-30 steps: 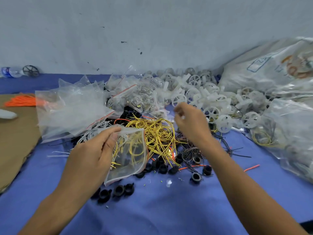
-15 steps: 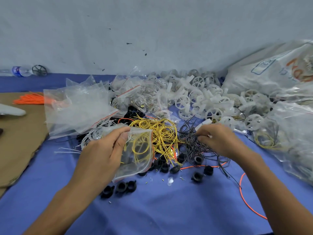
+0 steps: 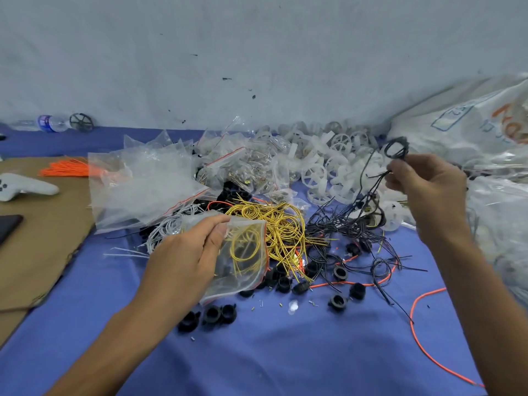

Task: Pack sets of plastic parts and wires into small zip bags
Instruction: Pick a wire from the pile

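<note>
Left hand (image 3: 183, 261) pinch-tight on zip bag (image 3: 245, 264), right hand (image 3: 428, 192) curled round black wire (image 3: 395, 148) above tangle (image 3: 343, 224); wheels (image 3: 314, 175) at back edge of bench (image 3: 257, 352).

zip bag (image 3: 243, 258): near-left part covered by the left hand (image 3: 188, 252); contents other than a yellow wire loop indistinct through the film.
black wire coil (image 3: 395, 147): lower strands vanish among the curled fingers of the right hand (image 3: 425, 184) — grip point unseen.
printed sack (image 3: 471, 124): cut by the right edge; lettering partial, unreadable.
dark flat object (image 3: 8, 227): cut by the left edge; identity unclear.
bottle (image 3: 48, 123): far left, blurred; label illegible.
orange wire (image 3: 423, 347): runs to the near edge — end unseen.
specks on cloth (image 3: 293, 305): too small to identify.
</note>
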Demonstrator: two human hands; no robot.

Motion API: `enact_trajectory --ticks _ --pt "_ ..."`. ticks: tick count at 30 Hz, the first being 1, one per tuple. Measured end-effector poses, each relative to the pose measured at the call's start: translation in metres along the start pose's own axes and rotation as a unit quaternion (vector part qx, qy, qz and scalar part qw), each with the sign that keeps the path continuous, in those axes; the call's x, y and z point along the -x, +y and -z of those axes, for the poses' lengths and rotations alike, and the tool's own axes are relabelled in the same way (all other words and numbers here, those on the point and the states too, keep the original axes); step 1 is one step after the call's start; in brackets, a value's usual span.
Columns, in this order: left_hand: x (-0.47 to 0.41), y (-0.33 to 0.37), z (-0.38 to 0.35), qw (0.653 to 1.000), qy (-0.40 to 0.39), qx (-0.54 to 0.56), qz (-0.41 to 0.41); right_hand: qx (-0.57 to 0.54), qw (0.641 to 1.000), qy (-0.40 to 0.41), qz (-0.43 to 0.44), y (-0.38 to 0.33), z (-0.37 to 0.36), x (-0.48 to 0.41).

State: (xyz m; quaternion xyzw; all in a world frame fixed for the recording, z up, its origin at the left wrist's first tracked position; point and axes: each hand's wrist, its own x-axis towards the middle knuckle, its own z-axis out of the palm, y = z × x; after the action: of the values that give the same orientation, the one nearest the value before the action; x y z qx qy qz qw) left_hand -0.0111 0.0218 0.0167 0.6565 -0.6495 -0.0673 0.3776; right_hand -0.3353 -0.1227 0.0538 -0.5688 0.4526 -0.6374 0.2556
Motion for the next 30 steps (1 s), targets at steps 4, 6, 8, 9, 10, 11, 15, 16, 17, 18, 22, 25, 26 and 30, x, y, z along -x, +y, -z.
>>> enact_trajectory --ticks 4,6,8,9,10,11,15,16,17,18,22,25,26,30 --pt "0.0 0.001 0.001 1.0 -0.007 0.002 -0.002 -0.044 0.997 0.048 0.044 -0.015 -0.001 -0.015" --pt "-0.001 0.001 0.0 1.0 -0.005 0.001 0.0 -0.004 0.998 0.01 0.054 -0.021 -0.008 -0.016" --pt "-0.001 0.003 -0.001 1.0 -0.008 -0.004 -0.001 0.007 0.999 0.001 0.048 -0.026 -0.013 -0.018" --pt "-0.001 0.004 -0.001 1.0 -0.01 -0.008 -0.001 -0.008 0.999 0.016 0.047 -0.032 -0.014 -0.023" --pt "0.0 0.004 -0.001 1.0 -0.013 -0.012 -0.003 -0.03 0.998 0.031 0.046 -0.04 -0.014 -0.028" --pt "0.001 0.003 -0.001 1.0 -0.014 -0.013 -0.005 -0.054 0.996 0.045 0.052 -0.05 -0.012 -0.035" --pt "-0.001 -0.001 -0.001 1.0 -0.007 -0.001 -0.002 -0.072 0.979 0.133 0.134 -0.076 -0.002 -0.05" --pt "-0.002 -0.002 -0.001 1.0 -0.004 0.001 -0.003 -0.037 0.979 0.137 0.149 -0.073 -0.005 -0.047" --pt "-0.002 -0.001 -0.002 1.0 -0.003 0.002 -0.003 0.026 0.984 0.092 0.147 -0.065 -0.007 -0.044" --pt "-0.002 0.0 -0.003 1.0 -0.004 0.004 -0.005 0.12 0.987 -0.008 0.109 -0.055 -0.012 -0.037" --pt "0.001 0.001 -0.004 1.0 -0.009 0.002 -0.007 0.329 0.92 -0.215 0.006 -0.028 -0.019 -0.024" --pt "0.0 -0.003 -0.003 1.0 -0.006 0.0 -0.009 0.169 0.979 -0.103 0.047 -0.052 -0.019 -0.04" --pt "0.0 -0.004 -0.002 1.0 -0.006 -0.002 -0.011 0.134 0.985 -0.089 0.065 -0.062 -0.018 -0.046" --pt "-0.002 -0.002 -0.002 1.0 0.005 -0.001 -0.011 0.028 0.988 -0.119 0.092 -0.089 -0.02 -0.044"
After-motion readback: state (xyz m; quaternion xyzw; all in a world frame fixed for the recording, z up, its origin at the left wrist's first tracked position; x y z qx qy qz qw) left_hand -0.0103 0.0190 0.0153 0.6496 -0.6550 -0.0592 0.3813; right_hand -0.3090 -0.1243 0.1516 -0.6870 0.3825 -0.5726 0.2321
